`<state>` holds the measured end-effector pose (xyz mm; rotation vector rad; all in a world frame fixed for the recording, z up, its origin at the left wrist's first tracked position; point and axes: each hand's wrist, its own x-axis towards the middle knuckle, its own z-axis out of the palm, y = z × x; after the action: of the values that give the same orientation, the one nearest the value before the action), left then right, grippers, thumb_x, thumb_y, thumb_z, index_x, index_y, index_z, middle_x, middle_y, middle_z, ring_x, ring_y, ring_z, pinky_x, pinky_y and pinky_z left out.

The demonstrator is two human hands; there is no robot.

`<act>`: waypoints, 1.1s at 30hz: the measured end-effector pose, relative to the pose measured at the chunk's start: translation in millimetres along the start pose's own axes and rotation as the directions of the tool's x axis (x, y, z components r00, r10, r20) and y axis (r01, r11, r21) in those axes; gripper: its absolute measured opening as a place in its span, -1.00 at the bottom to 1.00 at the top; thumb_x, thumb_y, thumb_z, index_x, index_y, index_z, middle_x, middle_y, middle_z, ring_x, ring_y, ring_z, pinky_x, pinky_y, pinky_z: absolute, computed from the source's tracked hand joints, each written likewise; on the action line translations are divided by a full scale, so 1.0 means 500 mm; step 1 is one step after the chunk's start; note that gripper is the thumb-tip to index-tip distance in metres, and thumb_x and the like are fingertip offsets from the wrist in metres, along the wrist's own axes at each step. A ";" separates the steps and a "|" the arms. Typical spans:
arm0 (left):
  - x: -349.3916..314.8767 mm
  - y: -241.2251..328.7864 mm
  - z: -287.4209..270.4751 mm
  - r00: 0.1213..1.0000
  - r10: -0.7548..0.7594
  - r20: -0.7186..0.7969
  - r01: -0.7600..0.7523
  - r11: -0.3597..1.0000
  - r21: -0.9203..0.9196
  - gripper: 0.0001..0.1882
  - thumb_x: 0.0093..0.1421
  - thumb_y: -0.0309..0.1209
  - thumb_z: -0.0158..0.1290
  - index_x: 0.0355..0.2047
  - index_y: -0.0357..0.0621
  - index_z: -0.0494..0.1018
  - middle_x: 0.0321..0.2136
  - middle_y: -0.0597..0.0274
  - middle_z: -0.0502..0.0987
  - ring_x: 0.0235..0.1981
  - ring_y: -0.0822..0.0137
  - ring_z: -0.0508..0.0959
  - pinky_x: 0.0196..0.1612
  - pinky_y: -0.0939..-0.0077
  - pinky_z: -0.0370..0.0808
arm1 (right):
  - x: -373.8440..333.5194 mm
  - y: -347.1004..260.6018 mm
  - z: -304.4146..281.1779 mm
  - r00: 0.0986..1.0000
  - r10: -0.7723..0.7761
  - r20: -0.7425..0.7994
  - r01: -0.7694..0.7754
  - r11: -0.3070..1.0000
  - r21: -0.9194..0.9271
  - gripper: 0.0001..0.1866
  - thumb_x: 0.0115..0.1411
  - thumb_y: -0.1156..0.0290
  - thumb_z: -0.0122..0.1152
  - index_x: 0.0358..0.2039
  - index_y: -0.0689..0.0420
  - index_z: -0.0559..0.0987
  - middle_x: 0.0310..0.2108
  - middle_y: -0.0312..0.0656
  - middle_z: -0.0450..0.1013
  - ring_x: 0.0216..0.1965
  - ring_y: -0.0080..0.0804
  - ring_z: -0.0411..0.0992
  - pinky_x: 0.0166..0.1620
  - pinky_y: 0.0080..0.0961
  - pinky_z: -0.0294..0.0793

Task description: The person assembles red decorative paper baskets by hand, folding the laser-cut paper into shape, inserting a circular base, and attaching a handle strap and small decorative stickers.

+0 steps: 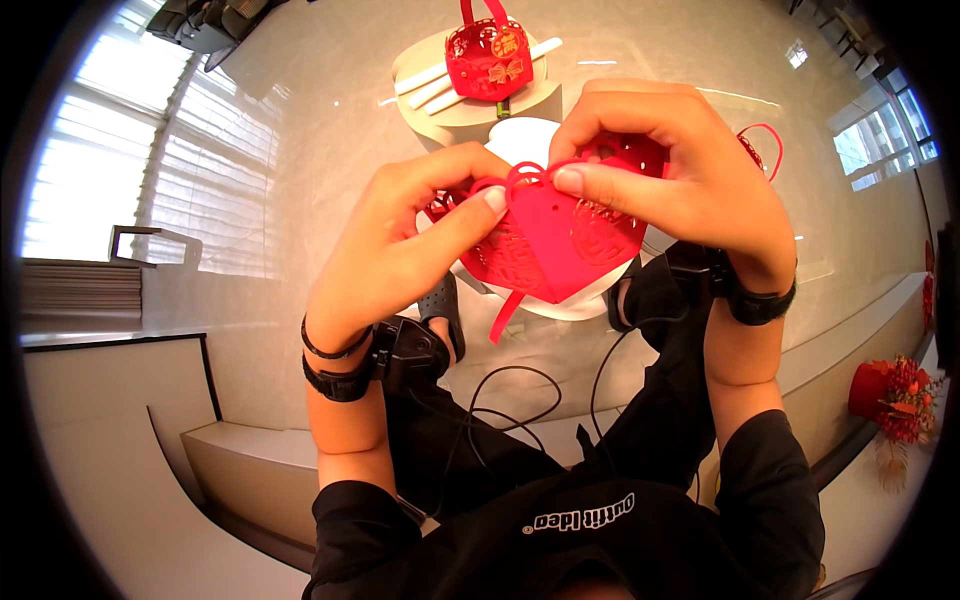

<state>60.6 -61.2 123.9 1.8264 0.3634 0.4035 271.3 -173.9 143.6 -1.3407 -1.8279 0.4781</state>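
Between my hands is a red felt basket piece (pixel 575 245) with cut-out patterns and a gold print, held above a white stool (pixel 520 135). My left hand (pixel 405 235) is closed, its thumb and fingers pinching the red felt near a looped strip (pixel 522 183) at the top edge. My right hand (pixel 690 185) also pinches that edge, with its thumb next to the loop. A loose red strip (pixel 507 318) hangs below the piece. What lies under my curled fingertips is partly hidden.
Ahead, a red basket with an upright handle (pixel 490 70) stands on a round beige stool (pixel 420 118), among white rolls (pixel 435 95). Black cables (pixel 515 372) loop between my legs. A red flower arrangement (pixel 890 400) is at the right, and a bright window (pixel 100 130) at the left.
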 end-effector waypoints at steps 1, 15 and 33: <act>0.000 -0.002 -0.003 1.000 -0.003 0.003 0.003 1.000 -0.008 -0.83 0.29 -0.44 0.00 -0.24 -0.31 0.49 -0.50 0.35 0.49 -0.44 0.59 0.42 -0.36 0.63 0.39 | 0.000 0.005 0.004 0.999 -0.048 -0.016 0.047 0.999 -0.017 -0.88 0.06 0.47 0.31 -0.39 0.22 0.56 -0.46 -0.22 0.47 -0.40 -0.44 0.43 -0.31 -0.58 0.37; 0.001 -0.008 0.003 0.999 0.019 0.036 -0.015 0.994 -0.108 -0.81 0.34 -0.46 -0.07 -0.19 -0.34 0.47 -0.42 0.34 0.50 -0.38 0.58 0.42 -0.31 0.65 0.39 | -0.002 -0.004 0.012 0.999 0.016 -0.041 -0.013 0.996 0.086 -0.78 0.02 0.60 0.32 -0.30 0.25 0.51 -0.36 -0.28 0.47 -0.34 -0.56 0.42 -0.23 -0.64 0.41; -0.001 0.000 0.008 0.998 -0.001 0.056 0.008 0.992 -0.128 -0.78 0.34 -0.45 -0.09 -0.17 -0.36 0.48 -0.42 0.29 0.55 -0.40 0.56 0.48 -0.32 0.63 0.45 | -0.002 -0.005 0.013 0.998 0.017 -0.066 -0.012 0.997 0.077 -0.77 0.02 0.61 0.32 -0.29 0.27 0.48 -0.34 -0.28 0.46 -0.34 -0.58 0.43 -0.22 -0.65 0.43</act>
<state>61.8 -64.7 122.6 1.7072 0.2957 0.3637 264.6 -174.8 141.1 -1.3037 -1.7298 0.5006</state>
